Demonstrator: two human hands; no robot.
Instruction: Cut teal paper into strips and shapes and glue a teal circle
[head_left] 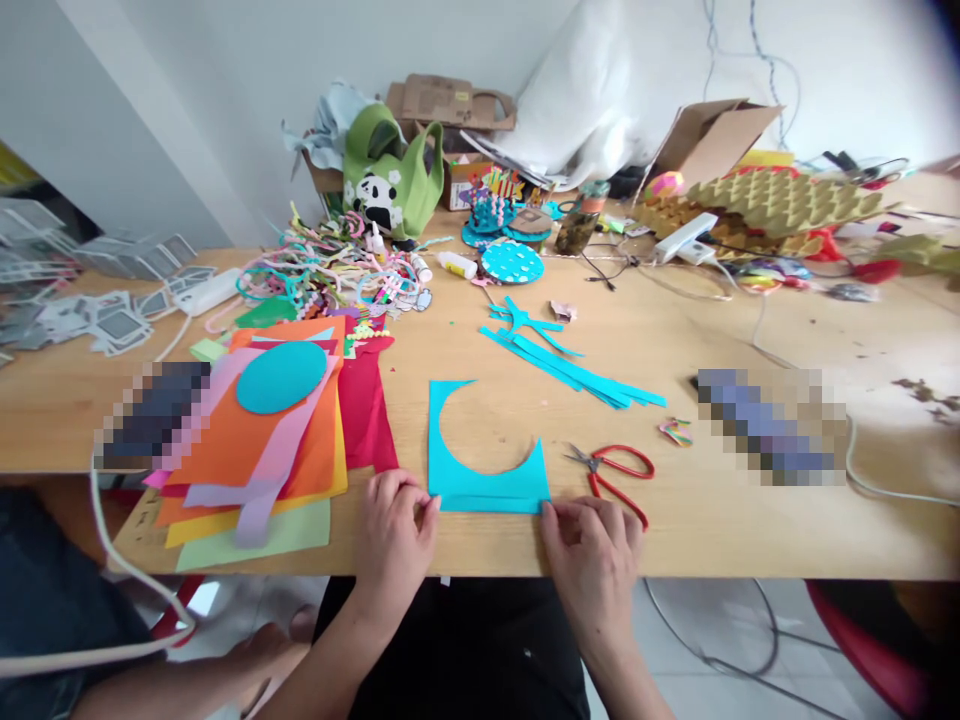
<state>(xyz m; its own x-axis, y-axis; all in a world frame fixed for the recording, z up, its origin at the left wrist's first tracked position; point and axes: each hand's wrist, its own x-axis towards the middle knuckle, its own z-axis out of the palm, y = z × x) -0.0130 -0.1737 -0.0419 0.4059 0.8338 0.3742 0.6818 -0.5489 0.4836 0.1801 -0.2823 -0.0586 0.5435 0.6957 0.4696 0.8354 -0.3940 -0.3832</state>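
A blue felt sheet (480,475) with a large round cut-out lies flat near the front edge of the table, a narrow strip along its near edge folded over. My left hand (396,530) pinches the strip's left end between thumb and finger. At the right end, my right hand (596,545) pinches the same strip. Beside my right hand rest scissors (596,465) with red handles, blades apart and pointing left. Beyond the sheet lie several blue strips (577,370). A blue felt circle (282,377) sits on a stack of coloured sheets (240,450) to the left.
Red felt (364,410) lies left of the blue sheet. Pipe cleaners and small craft bits (337,265) are heaped at the back left, before a green bag (394,175). A glass jar (583,218) stands behind. Blurred-out objects lie at both sides. Another person's leg (202,670) shows lower left.
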